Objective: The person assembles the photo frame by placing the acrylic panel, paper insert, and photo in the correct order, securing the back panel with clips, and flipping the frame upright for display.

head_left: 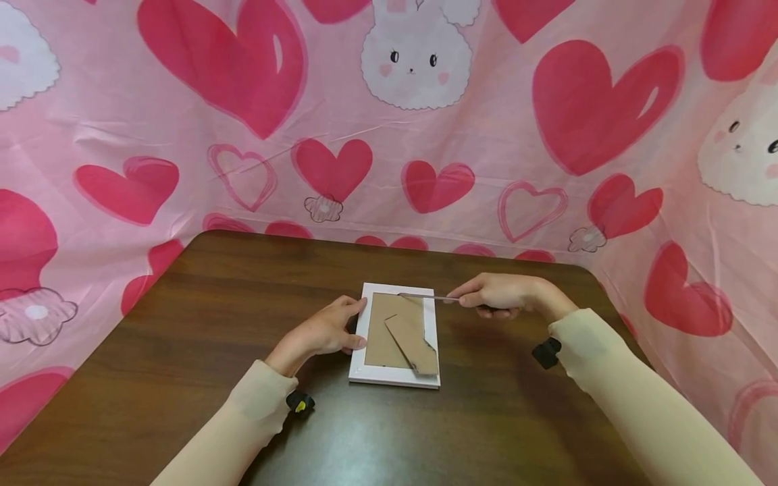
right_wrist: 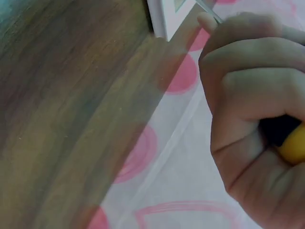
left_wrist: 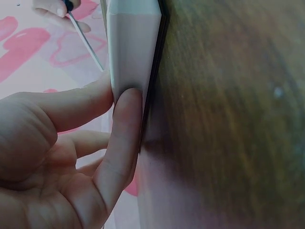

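A white picture frame (head_left: 392, 378) lies face down on the table, its brown backing board (head_left: 378, 341) and folding stand (head_left: 415, 343) uppermost. At its left edge my left hand (head_left: 325, 329) holds the frame, thumb and fingers against the border; in the left wrist view a finger presses along the white side. From the right, my right hand (head_left: 503, 295) grips a screwdriver (head_left: 433, 297) by its black and yellow handle (right_wrist: 291, 143), mostly hidden in the palm. The thin metal shaft crosses the right border, its tip at the top edge of the backing.
The dark brown wooden table (head_left: 243, 297) spreads around the frame. Behind it and at both sides hangs a pink curtain (head_left: 377, 128) with hearts and rabbits. Black wrist devices (head_left: 547, 353) sit at the cream sleeves (head_left: 614, 378).
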